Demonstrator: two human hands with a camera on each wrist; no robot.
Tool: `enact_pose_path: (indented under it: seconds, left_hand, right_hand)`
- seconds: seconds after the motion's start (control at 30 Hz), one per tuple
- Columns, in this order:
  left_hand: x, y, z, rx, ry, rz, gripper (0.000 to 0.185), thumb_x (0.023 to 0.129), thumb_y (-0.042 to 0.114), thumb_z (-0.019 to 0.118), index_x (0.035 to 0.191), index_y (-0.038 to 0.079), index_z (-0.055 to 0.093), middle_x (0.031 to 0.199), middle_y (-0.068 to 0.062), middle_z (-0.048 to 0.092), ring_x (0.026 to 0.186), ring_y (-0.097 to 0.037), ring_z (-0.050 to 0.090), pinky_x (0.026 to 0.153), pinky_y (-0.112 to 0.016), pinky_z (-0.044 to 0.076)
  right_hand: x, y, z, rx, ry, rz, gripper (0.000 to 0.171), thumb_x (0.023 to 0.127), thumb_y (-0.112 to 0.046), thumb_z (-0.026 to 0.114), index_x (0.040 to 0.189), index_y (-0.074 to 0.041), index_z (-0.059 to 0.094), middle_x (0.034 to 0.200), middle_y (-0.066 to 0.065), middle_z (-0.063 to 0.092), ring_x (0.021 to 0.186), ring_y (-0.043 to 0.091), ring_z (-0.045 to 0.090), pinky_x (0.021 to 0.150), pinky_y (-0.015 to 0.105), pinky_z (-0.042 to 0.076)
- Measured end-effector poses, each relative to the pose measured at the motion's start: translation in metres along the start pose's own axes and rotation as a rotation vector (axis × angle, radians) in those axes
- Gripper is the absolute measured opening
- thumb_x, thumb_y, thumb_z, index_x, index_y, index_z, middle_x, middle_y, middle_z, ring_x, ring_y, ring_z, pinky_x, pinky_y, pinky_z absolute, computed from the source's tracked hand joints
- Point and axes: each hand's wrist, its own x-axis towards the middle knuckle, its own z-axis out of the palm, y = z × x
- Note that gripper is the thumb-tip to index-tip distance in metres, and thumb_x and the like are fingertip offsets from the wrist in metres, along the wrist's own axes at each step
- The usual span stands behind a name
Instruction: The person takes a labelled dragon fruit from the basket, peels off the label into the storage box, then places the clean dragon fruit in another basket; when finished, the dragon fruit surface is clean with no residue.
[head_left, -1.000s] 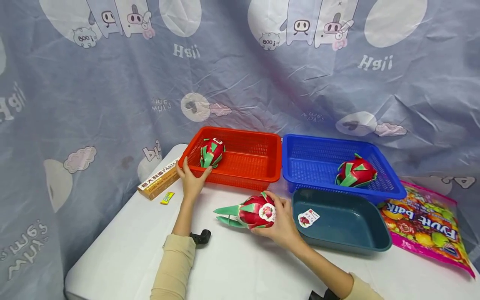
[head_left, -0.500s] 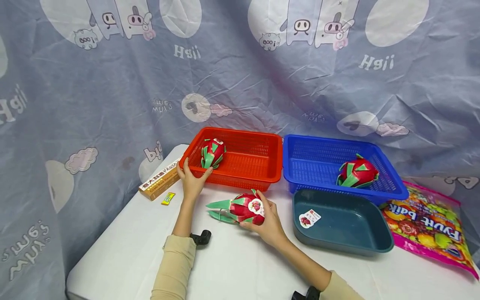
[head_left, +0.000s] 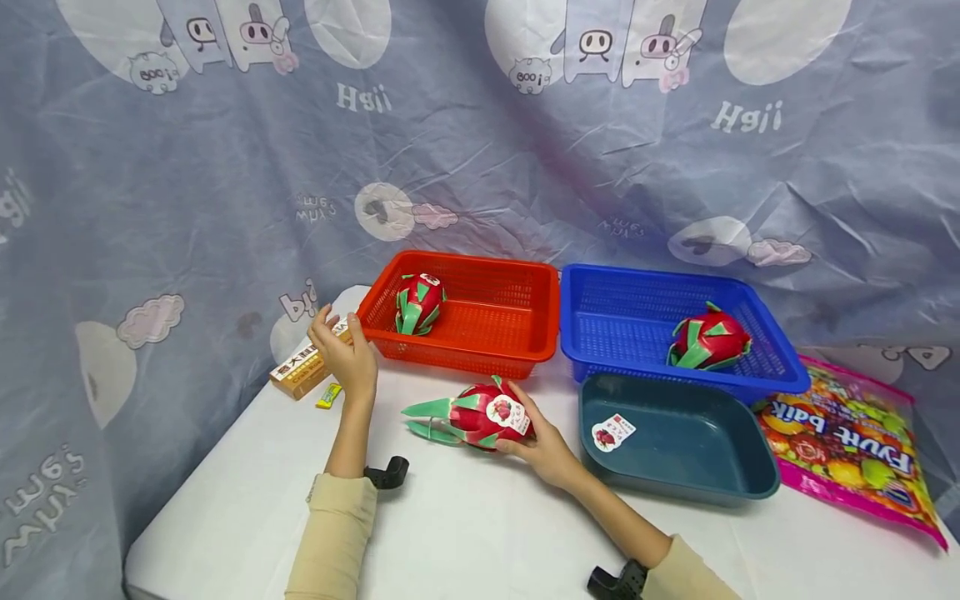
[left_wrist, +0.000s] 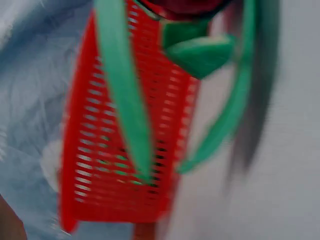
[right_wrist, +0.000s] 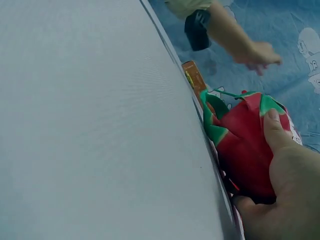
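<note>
My right hand (head_left: 547, 450) grips the stickered end of a red dragon fruit (head_left: 472, 410), low over the white table in front of the red basket (head_left: 495, 318). Its long green leaves point left in the head view. In the right wrist view the thumb (right_wrist: 275, 127) lies along the fruit's side. My left hand (head_left: 347, 358) is raised just left of the red basket, fingers loosely bent and holding nothing. Another dragon fruit (head_left: 418, 307) lies at the left end inside that basket. The left wrist view is blurred, with green leaves (left_wrist: 122, 95) across the basket's wall.
A blue basket (head_left: 615, 333) with a dragon fruit (head_left: 711, 340) stands to the right. Before it sits a dark teal tub (head_left: 690, 442), beside a colourful fruit-print bag (head_left: 851, 450). A pasta box (head_left: 300, 373) and a small yellow packet (head_left: 328, 395) lie at left.
My left hand has let go of the red basket's rim and moved left and up. The right hand has brought its dragon fruit leftward, away from the teal tub.
</note>
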Motion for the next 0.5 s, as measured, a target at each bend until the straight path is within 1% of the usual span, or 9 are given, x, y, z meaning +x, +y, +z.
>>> enact_pose_path:
  seconds: [0.03, 0.07, 0.1, 0.17, 0.23, 0.3, 0.37, 0.43, 0.5]
  left_hand:
    - [0.001, 0.009, -0.002, -0.036, -0.018, 0.067, 0.036, 0.090, 0.026, 0.050, 0.121, 0.007, 0.045, 0.118, -0.010, 0.047, 0.103, -0.026, 0.050, 0.086, -0.034, 0.038]
    - [0.001, 0.017, -0.004, -0.077, -0.078, 0.128, 0.032, 0.090, 0.022, 0.051, 0.118, 0.007, 0.047, 0.114, -0.008, 0.051, 0.099, -0.024, 0.052, 0.083, -0.032, 0.039]
    - [-0.001, 0.025, -0.006, -0.119, -0.168, 0.185, 0.030, 0.089, 0.018, 0.052, 0.117, 0.007, 0.049, 0.110, -0.008, 0.055, 0.095, -0.024, 0.054, 0.080, -0.032, 0.041]
    - [-0.008, 0.037, -0.008, -0.210, -0.419, 0.276, 0.033, 0.086, 0.012, 0.057, 0.118, 0.009, 0.050, 0.108, -0.008, 0.058, 0.090, -0.025, 0.057, 0.079, -0.033, 0.044]
    - [-0.021, 0.043, -0.008, -0.245, -0.708, 0.319, 0.047, 0.081, 0.011, 0.064, 0.124, 0.013, 0.046, 0.111, -0.008, 0.058, 0.093, -0.026, 0.057, 0.081, -0.039, 0.044]
    - [-0.035, 0.046, -0.007, -0.184, -0.957, 0.332, 0.066, 0.075, 0.021, 0.072, 0.132, 0.020, 0.039, 0.119, -0.007, 0.054, 0.102, -0.024, 0.054, 0.086, -0.044, 0.043]
    - [-0.050, 0.045, -0.003, -0.082, -1.135, 0.334, 0.085, 0.067, 0.035, 0.077, 0.137, 0.028, 0.031, 0.127, -0.004, 0.047, 0.112, -0.021, 0.048, 0.089, -0.046, 0.042]
    - [-0.063, 0.042, 0.001, 0.033, -1.248, 0.348, 0.100, 0.058, 0.048, 0.079, 0.140, 0.034, 0.023, 0.134, 0.000, 0.040, 0.118, -0.019, 0.042, 0.089, -0.046, 0.042]
    - [-0.073, 0.038, 0.006, 0.107, -1.320, 0.365, 0.108, 0.054, 0.054, 0.078, 0.141, 0.034, 0.019, 0.137, 0.002, 0.034, 0.121, -0.017, 0.039, 0.089, -0.045, 0.043]
  right_hand:
    - [0.000, 0.001, 0.000, 0.011, 0.002, -0.008, 0.086, 0.075, -0.015, 0.071, 0.144, -0.023, 0.019, 0.138, 0.012, 0.034, 0.118, 0.030, 0.044, 0.087, 0.030, 0.046]
    - [0.000, 0.003, 0.001, 0.025, 0.003, -0.019, 0.086, 0.075, -0.015, 0.071, 0.143, -0.021, 0.019, 0.137, 0.013, 0.036, 0.116, 0.031, 0.045, 0.085, 0.030, 0.047]
    - [0.000, 0.004, 0.001, 0.043, 0.004, -0.027, 0.086, 0.075, -0.014, 0.071, 0.143, -0.019, 0.020, 0.136, 0.014, 0.036, 0.115, 0.031, 0.046, 0.085, 0.029, 0.047]
    - [0.000, 0.007, 0.002, 0.095, 0.003, -0.032, 0.085, 0.075, -0.011, 0.071, 0.143, -0.017, 0.021, 0.134, 0.016, 0.037, 0.113, 0.033, 0.048, 0.083, 0.029, 0.048]
    - [0.000, 0.009, 0.002, 0.140, 0.005, -0.038, 0.084, 0.074, -0.008, 0.071, 0.142, -0.016, 0.022, 0.134, 0.016, 0.037, 0.112, 0.034, 0.049, 0.083, 0.030, 0.048]
    - [0.000, 0.011, 0.002, 0.174, 0.005, -0.045, 0.084, 0.074, -0.006, 0.071, 0.142, -0.015, 0.022, 0.134, 0.016, 0.037, 0.111, 0.035, 0.049, 0.083, 0.030, 0.048]
    - [0.001, 0.013, 0.001, 0.192, -0.001, -0.051, 0.084, 0.075, -0.006, 0.070, 0.142, -0.016, 0.022, 0.134, 0.015, 0.037, 0.111, 0.034, 0.050, 0.083, 0.030, 0.048]
    - [0.001, 0.014, 0.000, 0.198, -0.009, -0.062, 0.083, 0.075, -0.006, 0.070, 0.142, -0.016, 0.021, 0.134, 0.015, 0.036, 0.112, 0.034, 0.049, 0.084, 0.030, 0.048]
    - [0.002, 0.015, -0.001, 0.194, -0.021, -0.066, 0.083, 0.076, -0.006, 0.069, 0.143, -0.015, 0.020, 0.136, 0.015, 0.035, 0.113, 0.033, 0.048, 0.084, 0.030, 0.048]
